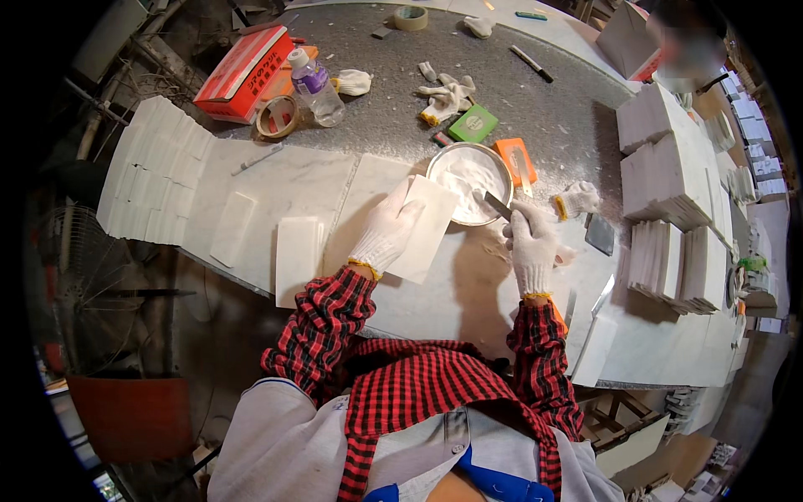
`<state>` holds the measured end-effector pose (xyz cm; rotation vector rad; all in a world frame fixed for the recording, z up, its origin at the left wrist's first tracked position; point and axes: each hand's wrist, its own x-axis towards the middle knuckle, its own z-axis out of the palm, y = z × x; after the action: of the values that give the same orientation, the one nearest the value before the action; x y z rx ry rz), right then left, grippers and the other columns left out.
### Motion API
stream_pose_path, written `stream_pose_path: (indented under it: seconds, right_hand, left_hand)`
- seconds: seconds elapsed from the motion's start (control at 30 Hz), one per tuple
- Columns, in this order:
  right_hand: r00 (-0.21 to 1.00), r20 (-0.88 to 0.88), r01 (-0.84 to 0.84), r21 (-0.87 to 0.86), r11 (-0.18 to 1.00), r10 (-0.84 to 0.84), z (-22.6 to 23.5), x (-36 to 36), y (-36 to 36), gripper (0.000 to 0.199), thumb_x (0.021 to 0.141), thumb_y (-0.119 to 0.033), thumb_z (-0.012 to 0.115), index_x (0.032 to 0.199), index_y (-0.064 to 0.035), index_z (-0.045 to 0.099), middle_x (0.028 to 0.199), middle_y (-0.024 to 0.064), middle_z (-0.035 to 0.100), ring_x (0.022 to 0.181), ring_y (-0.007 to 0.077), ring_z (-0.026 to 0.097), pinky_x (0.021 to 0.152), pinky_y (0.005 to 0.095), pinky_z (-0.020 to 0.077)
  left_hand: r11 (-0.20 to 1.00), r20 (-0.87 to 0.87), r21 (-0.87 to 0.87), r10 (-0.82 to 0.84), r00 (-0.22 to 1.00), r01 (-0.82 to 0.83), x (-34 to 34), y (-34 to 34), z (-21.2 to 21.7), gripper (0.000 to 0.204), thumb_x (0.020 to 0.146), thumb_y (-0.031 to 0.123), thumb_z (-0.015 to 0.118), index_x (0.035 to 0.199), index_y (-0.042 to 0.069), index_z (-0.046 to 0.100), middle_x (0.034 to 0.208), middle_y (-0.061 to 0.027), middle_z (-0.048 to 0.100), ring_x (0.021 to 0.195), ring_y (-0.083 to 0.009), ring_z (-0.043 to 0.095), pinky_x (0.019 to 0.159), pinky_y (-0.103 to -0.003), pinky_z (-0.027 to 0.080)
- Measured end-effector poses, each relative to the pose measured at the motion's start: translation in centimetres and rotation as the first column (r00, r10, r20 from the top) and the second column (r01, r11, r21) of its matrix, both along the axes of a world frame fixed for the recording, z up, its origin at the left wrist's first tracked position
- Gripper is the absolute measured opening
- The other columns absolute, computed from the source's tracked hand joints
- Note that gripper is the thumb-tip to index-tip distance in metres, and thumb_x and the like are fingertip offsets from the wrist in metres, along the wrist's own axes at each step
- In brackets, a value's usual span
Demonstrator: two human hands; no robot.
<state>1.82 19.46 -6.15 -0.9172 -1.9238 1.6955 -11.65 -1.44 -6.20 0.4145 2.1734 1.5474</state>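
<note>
My left hand (388, 227), in a white knit glove, grips a thin white rectangular tile (431, 233), held tilted beside a round metal bowl (473, 223). White powder or paste (467, 177) fills much of that bowl; its exact kind is unclear. My gloved right hand (532, 243) is closed around a putty knife, its dark flat blade (498, 205) pointing up and left over the bowl's lower right rim. Left of my left hand lies a small pile of similar tiles (299, 258). An orange box (512, 159) with a pale strip on it sits just beyond my right hand.
Tall tile stacks stand at the left (159, 171) and right (661, 176) of the table. Farther back are a water bottle (318, 94), a tape roll (277, 116), a red box (242, 79), a green box (473, 124) and loose gloves (448, 100). A knife (603, 295) lies at right.
</note>
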Motion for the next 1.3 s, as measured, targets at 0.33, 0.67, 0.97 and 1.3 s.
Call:
stream_pose_path:
  seconds: [0.33,0.67,0.97,1.3]
  right_hand:
    - [0.999,-0.050,0.000,0.303,0.953,0.016,3.4,-0.5,-1.1,0.018,0.097,-0.006,0.062,0.113,-0.0005,0.070,0.084,0.0087,0.070,0.070,0.0113,0.066,0.064,0.0278,0.0532]
    - [0.996,0.069,-0.012,0.710,0.704,-0.053,2.0,2.3,-1.1,0.019,0.094,-0.010,0.066,0.112,-0.0077,0.073,0.081,0.0109,0.071,0.068,0.0175,0.066,0.068,0.0293,0.0517]
    - [0.982,0.180,0.031,0.125,0.992,-0.054,-0.6,3.8,-1.2,0.030,0.095,-0.017,0.064,0.121,-0.0050,0.070,0.079,0.0113,0.072,0.069,0.0141,0.068,0.069,0.0299,0.0532]
    - [0.985,0.171,0.002,0.054,0.999,-0.012,0.1,5.8,-1.8,0.024,0.099,-0.020,0.061,0.110,-0.0010,0.071,0.079,0.0067,0.070,0.066,0.0082,0.062,0.061,0.0253,0.0489]
  left_hand:
    - [0.920,-0.286,-0.388,-0.183,0.940,0.061,-1.8,2.3,3.8,0.053,0.096,0.032,0.057,0.145,0.015,0.049,0.107,-0.0271,0.069,0.099,-0.0451,0.066,0.086,-0.051,0.052]
    - [0.730,-0.521,-0.678,-0.558,0.646,0.083,-1.4,4.7,8.0,0.050,0.094,0.022,0.062,0.141,0.010,0.053,0.096,-0.0215,0.071,0.088,-0.0379,0.069,0.074,-0.044,0.054]
    - [0.974,-0.039,-0.010,-0.227,0.973,0.227,-0.8,-0.8,1.9,0.042,0.099,0.020,0.060,0.135,-0.001,0.058,0.118,-0.0105,0.070,0.106,-0.0174,0.065,0.092,-0.032,0.051]
    - [0.848,-0.080,-0.359,-0.443,0.893,0.389,4.0,-3.5,0.8,0.087,0.074,0.044,0.085,0.142,0.004,0.050,0.127,-0.0205,0.066,0.114,-0.0327,0.065,0.097,-0.039,0.051]
